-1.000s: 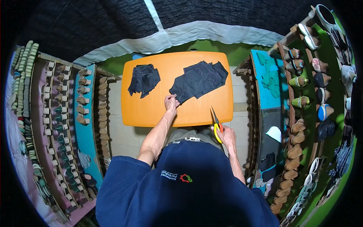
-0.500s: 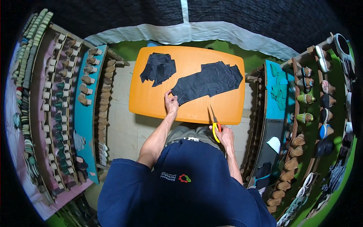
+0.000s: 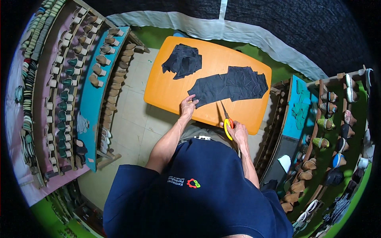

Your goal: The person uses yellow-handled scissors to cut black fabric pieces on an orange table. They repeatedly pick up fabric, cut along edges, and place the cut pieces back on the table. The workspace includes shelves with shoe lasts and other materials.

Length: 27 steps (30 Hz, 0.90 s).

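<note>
A long piece of black fabric [image 3: 216, 88] with pale marked lines lies across the orange table [image 3: 174, 97]. At its near left corner my left hand [image 3: 188, 107] grips the edge between thumb and fingers. My right hand [image 3: 239, 134] holds scissors [image 3: 227, 122] with yellow and red handles beside the table's near edge. Their dark blades point away from me, and the tip is close to the fabric's near edge. Whether the tip touches the fabric, I cannot tell. A heap of black fabric pieces [image 3: 182, 60] sits at the table's far left.
Racks of shoe lasts and shoes [image 3: 67, 95] rise on the left, by a blue panel [image 3: 97, 93]. More shoes [image 3: 326, 123] fill the right-hand rack. Green scraps [image 3: 300, 107] lie on a blue surface there. A dark curtain [image 3: 285, 29] hangs behind the table.
The view has turned, so the table appears tilted and shifted to the right. My left hand stays at the fabric's corner, and the scissors remain in my right hand near its edge.
</note>
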Motion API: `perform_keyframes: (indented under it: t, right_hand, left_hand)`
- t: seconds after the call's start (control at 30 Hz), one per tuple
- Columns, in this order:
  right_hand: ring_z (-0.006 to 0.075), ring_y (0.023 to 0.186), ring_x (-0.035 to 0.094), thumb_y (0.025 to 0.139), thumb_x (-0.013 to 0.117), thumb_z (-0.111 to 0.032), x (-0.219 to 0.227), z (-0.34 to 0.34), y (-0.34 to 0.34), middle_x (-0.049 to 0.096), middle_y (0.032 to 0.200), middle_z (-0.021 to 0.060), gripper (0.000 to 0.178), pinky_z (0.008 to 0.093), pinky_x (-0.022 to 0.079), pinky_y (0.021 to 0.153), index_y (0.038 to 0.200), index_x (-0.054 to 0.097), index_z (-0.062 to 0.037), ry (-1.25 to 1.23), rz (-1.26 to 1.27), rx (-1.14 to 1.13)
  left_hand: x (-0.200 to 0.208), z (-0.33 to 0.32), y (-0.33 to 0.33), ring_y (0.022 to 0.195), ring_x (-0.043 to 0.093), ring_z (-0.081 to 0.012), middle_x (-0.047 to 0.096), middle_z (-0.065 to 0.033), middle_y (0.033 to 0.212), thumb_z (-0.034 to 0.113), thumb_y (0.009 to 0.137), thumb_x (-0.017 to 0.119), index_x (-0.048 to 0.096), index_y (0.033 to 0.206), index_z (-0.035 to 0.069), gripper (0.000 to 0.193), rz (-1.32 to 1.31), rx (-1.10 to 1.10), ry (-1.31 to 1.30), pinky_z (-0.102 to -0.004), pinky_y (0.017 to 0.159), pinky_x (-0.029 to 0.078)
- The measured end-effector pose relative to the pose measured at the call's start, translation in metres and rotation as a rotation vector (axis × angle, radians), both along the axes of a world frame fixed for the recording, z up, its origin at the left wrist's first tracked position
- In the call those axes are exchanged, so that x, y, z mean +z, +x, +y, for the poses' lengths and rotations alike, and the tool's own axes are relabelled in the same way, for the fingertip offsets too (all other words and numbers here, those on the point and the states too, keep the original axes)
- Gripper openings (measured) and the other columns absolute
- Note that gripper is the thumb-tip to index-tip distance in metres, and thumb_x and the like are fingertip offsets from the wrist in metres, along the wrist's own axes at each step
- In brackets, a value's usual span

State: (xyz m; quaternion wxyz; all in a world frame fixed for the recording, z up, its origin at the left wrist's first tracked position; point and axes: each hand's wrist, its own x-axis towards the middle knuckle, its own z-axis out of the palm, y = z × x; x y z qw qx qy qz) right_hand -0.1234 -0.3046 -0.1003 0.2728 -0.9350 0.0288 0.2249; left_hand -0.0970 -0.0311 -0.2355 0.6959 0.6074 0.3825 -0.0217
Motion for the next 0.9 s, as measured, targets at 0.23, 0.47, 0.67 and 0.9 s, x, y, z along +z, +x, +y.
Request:
perform_keyframes:
  t: [0.23, 0.47, 0.67, 0.9]
  right_hand:
    - [0.037, 0.068, 0.068, 0.079, 0.073, -0.064, 0.004, -0.004, -0.006, 0.067, 0.068, 0.0205, 0.067, 0.0468, 0.051, 0.067, 0.089, 0.073, 0.0017, 0.003, 0.043, -0.04]
    - [0.0349, 0.064, 0.066, 0.078, 0.073, -0.065, 0.004, 0.003, -0.017, 0.065, 0.066, 0.0191, 0.066, 0.0458, 0.051, 0.066, 0.084, 0.072, 0.0003, 0.018, 0.074, -0.089]
    - [0.0197, 0.054, 0.051, 0.079, 0.076, -0.064, -0.002, 0.01, -0.014, 0.052, 0.055, 0.0068, 0.066, 0.0381, 0.043, 0.057, 0.068, 0.061, -0.0011, 0.096, 0.261, -0.15]
    - [0.0177, 0.055, 0.056, 0.082, 0.062, -0.077, -0.009, 0.018, -0.007, 0.056, 0.066, 0.0063, 0.081, 0.0335, 0.049, 0.056, 0.091, 0.064, 0.0035, 0.569, 0.741, -0.336]
  left_hand:
    - [-0.007, 0.005, -0.002, 0.096, 0.062, -0.018, 0.061, -0.0075, 0.118, 0.007, 0.076, 0.082, 0.071, 0.121, 0.011, 0.046, -0.003, -0.036, -0.132, -0.0316, 0.079, 0.052]
    - [-0.002, 0.006, 0.003, 0.085, 0.06, -0.0136, 0.062, -0.0061, 0.106, 0.004, 0.076, 0.08, 0.07, 0.122, 0.008, 0.047, 0.021, -0.072, -0.07, -0.027, 0.071, 0.05]
    - [0.003, 0.013, 0.012, 0.09, 0.067, -0.0204, 0.065, -0.0119, 0.114, -0.005, 0.08, 0.074, 0.059, 0.134, 0.001, 0.056, 0.049, -0.101, -0.266, -0.0271, 0.081, 0.056]
    - [0.015, -0.001, 0.008, 0.109, 0.064, -0.026, 0.06, -0.0188, 0.124, -0.009, 0.08, 0.072, 0.046, 0.142, -0.005, 0.067, -0.085, 0.212, -0.373, -0.0412, 0.095, 0.058]
